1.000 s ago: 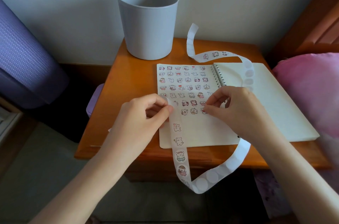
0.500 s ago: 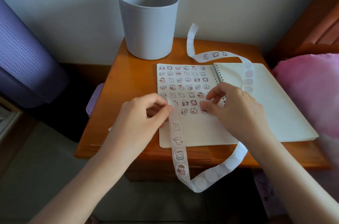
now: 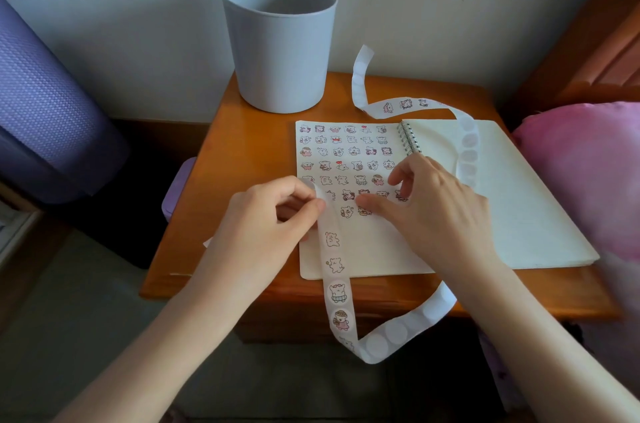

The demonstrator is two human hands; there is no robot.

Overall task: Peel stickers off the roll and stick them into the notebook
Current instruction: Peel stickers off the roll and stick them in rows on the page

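L hand [image 3: 268,225] pinches sticker strip [image 3: 334,266] end; strip runs lengthwise down notebook [image 3: 374,249] left page, over table [image 3: 242,162] front edge. R hand [image 3: 429,211] relaxed, thumb pressing page, gripping nothing.

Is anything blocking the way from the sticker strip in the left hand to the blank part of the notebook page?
The strip, pinched by the left hand, lies across the notebook page's blank lower area. Only the right hand, resting on the page beside it, covers some space. Nothing else intervenes.
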